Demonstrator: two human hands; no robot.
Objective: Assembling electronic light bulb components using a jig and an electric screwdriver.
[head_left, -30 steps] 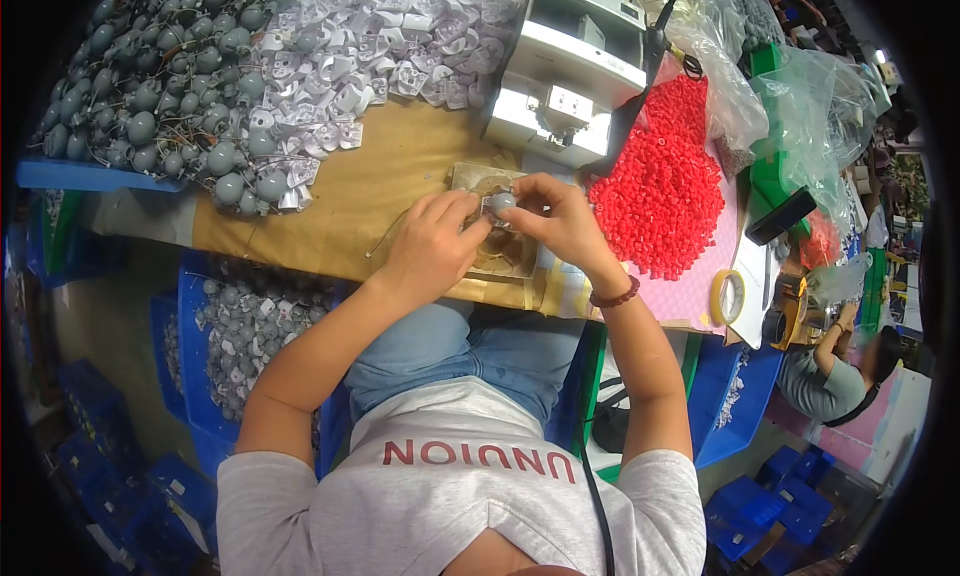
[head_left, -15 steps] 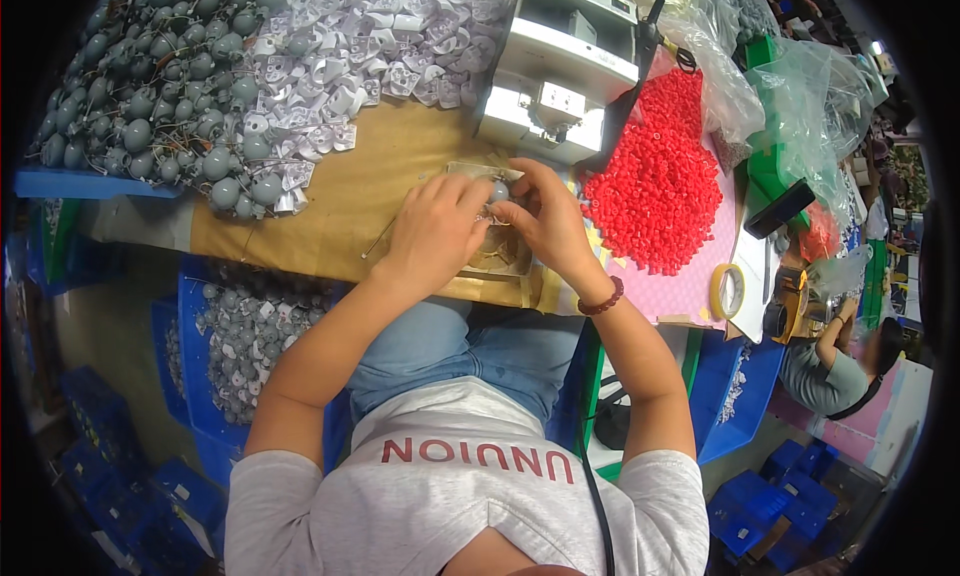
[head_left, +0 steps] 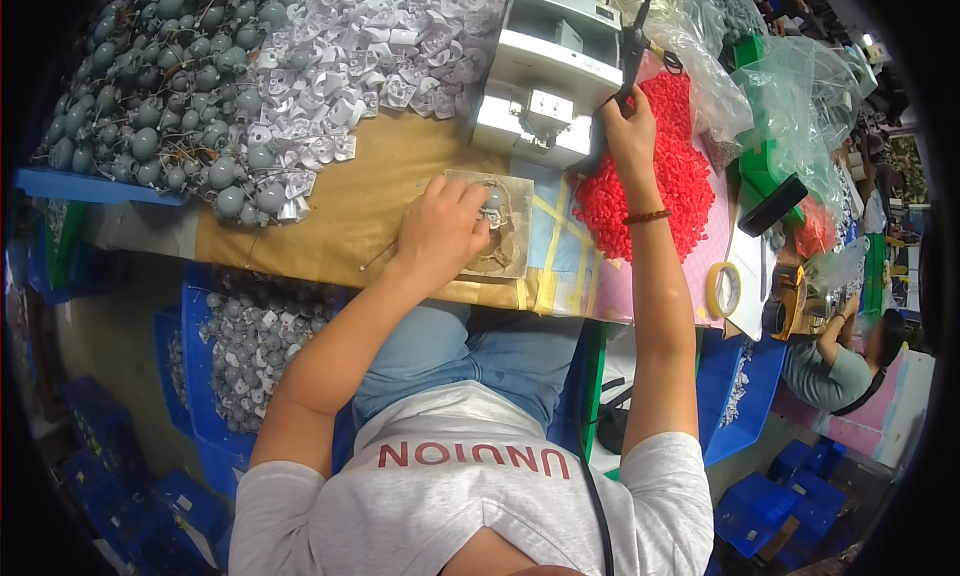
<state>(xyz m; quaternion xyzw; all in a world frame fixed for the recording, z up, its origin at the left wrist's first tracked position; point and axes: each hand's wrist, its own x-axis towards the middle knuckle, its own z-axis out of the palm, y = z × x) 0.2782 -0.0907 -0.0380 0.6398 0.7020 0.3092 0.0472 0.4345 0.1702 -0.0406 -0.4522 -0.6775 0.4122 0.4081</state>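
Note:
My left hand [head_left: 445,226] is closed at the edge of a small shallow tray [head_left: 515,261] at the front of the table. Its fingertips hold a grey ball-shaped part [head_left: 493,197] that lies in the tray; the hand covers some of it. My right hand [head_left: 630,136] reaches up beside a white machine [head_left: 545,76], just above the red pieces [head_left: 600,211]. Its fingers are wrapped round the lower end of a long black tool [head_left: 633,51], whose tip is hidden.
Grey balls with wires [head_left: 150,116] and white plastic pieces [head_left: 390,51] are heaped at the far left. A tape roll [head_left: 724,289] and a black phone-like slab [head_left: 773,206] are on the right. Blue bins [head_left: 215,376] stand below the table. Another person [head_left: 835,371] sits at far right.
My right hand has left the grey ball and moved up and right, taking hold of the black tool. My left hand has stayed on the ball at the tray.

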